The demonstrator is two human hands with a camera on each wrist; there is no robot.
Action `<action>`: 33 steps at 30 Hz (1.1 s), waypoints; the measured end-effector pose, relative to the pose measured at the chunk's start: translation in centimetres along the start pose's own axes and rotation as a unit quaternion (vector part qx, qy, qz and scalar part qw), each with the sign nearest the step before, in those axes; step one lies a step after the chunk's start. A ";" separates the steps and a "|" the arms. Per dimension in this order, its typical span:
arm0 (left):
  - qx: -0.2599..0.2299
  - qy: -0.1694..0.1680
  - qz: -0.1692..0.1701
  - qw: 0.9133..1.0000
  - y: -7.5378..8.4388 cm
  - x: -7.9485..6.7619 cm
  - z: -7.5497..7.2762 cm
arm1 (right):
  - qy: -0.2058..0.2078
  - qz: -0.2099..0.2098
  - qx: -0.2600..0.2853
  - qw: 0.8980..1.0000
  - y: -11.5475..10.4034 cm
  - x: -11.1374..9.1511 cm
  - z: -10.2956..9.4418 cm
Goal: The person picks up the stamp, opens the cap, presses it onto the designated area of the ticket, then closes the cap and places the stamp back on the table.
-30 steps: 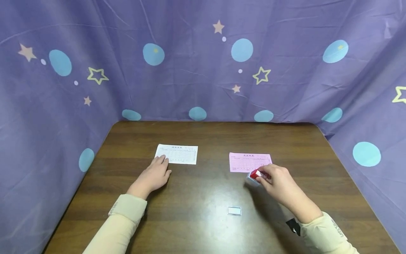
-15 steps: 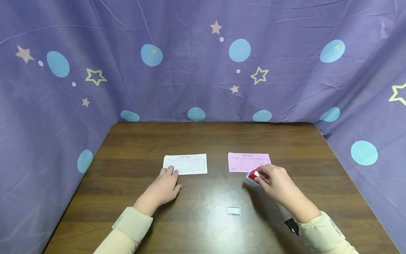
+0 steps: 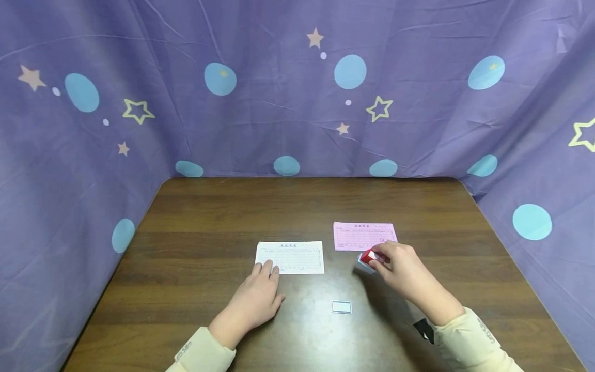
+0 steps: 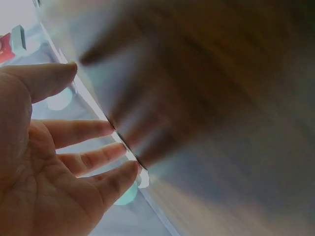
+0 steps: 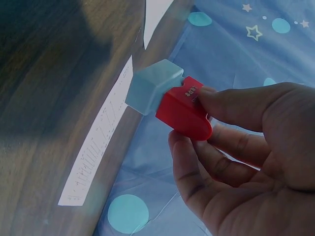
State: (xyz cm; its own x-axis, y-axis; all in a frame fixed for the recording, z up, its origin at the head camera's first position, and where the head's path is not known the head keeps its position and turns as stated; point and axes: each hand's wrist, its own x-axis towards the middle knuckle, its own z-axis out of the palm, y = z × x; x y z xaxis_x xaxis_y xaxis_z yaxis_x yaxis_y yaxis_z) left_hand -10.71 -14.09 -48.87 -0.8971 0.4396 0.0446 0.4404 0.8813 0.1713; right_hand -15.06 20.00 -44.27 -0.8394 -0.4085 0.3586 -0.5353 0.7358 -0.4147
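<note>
A white printed slip [image 3: 299, 256] lies flat on the table, left of centre in the head view. The fingertips of my left hand [image 3: 253, 302] rest on its lower left part, fingers extended and thumb spread. My right hand [image 3: 406, 274] pinches a red stamp [image 5: 182, 113] with a pale blue base between thumb and fingers. In the right wrist view the base points away from the palm. The stamp is held just off the lower edge of a pink printed slip [image 3: 358, 236]. Red marks show near that slip's lower right corner.
A small pale rectangular piece [image 3: 341, 307] with a blue rim lies on the brown wooden table [image 3: 232, 201], between the hands and nearer the front. Purple curtains [image 3: 279, 103] hang behind and at both sides. A black patch [image 3: 424, 329] shows by the right sleeve.
My left hand has slid the white slip right and towards the front edge, closer to the pink slip. The right hand with the stamp has stayed almost in place.
</note>
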 end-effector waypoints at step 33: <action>-0.024 -0.034 0.024 0.999 5.7 -0.9 1.2 | -0.057 -0.081 0.040 0.994 -2.5 0.3 2.4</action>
State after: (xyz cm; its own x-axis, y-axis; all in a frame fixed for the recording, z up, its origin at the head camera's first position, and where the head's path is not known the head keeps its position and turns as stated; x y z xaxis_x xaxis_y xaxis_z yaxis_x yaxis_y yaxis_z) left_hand -7.33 -9.29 -49.16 -0.8702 0.4925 -0.0124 0.4783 0.8506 0.2183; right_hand -14.23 16.78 -45.12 -0.7450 -0.5794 0.3307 -0.6656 0.6128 -0.4260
